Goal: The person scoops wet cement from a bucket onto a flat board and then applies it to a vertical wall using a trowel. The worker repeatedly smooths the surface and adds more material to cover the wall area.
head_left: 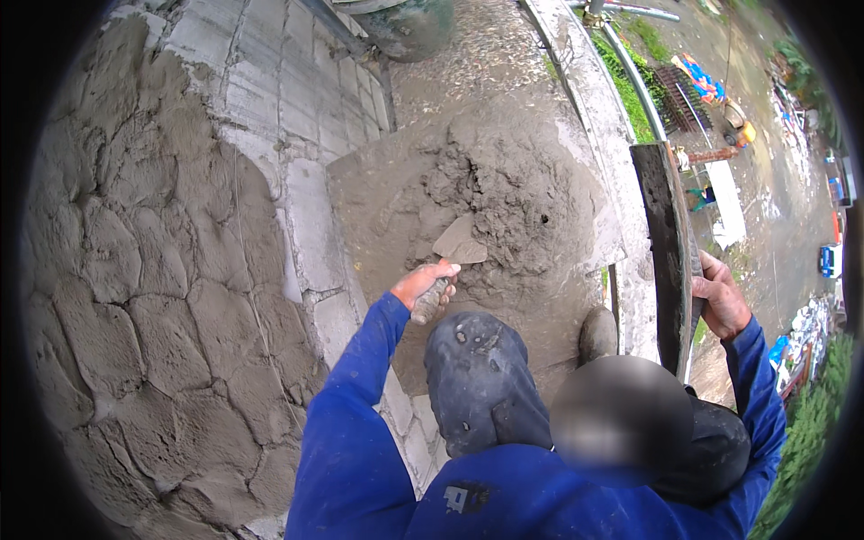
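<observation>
My left hand [423, 288] is wrapped round the mortar-caked handle of a trowel. The trowel's blade [461, 241] points away from me and rests at the near left edge of a heap of wet grey mortar [513, 193]. To the right, my right hand [724, 299] grips the outer side of a dark plank [661, 261], thumb toward me and some fingers hidden behind it. The plank stands along the outer edge of the platform. My bent knee in dark trousers is just behind the trowel.
On the left is a wall face [162, 333] coated with rough mortar, beside a bare block wall [270, 81]. A tub [405, 27] stands at the far end. A metal pipe rail [630, 76] runs along the right; far below lie muddy ground and debris.
</observation>
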A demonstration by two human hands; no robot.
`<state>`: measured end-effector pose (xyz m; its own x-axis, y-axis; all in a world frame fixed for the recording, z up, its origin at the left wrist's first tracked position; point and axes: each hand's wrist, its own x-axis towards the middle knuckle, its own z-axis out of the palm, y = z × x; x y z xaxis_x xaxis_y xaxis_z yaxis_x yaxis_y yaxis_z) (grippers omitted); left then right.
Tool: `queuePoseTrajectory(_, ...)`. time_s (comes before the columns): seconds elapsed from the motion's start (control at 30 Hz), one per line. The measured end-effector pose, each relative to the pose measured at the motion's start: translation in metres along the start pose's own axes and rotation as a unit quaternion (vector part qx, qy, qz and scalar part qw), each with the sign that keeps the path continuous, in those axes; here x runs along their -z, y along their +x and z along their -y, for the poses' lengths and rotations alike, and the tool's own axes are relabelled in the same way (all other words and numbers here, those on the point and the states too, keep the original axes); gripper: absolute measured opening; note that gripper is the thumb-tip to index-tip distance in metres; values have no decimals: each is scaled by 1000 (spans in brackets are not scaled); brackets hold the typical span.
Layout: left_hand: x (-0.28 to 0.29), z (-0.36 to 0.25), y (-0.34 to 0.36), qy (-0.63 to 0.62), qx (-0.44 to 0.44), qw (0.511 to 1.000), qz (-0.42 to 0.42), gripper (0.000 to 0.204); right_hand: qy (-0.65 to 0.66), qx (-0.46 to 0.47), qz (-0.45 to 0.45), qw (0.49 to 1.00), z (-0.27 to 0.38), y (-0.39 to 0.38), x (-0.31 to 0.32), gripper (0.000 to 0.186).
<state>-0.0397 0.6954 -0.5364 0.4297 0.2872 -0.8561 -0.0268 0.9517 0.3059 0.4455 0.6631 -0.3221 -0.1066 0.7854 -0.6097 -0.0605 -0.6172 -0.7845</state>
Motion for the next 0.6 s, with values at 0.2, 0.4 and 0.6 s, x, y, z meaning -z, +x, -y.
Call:
queuePoseTrajectory(0.2, -17, 34, -2, -66, -121, 989, -54, 20, 15, -8, -8, 1000, -4, -1, 0, 46)
queuePoseTrajectory(0.4, 13, -7, -15, -21, -49, 999, 7, 25, -9, -32, 1, 999, 3, -1, -6, 43)
queuePoseTrajectory(0.6, 13, -12, -16, -84, -61, 993, 57, 26, -3, -10, 6, 1000, 4, 6, -10, 44)
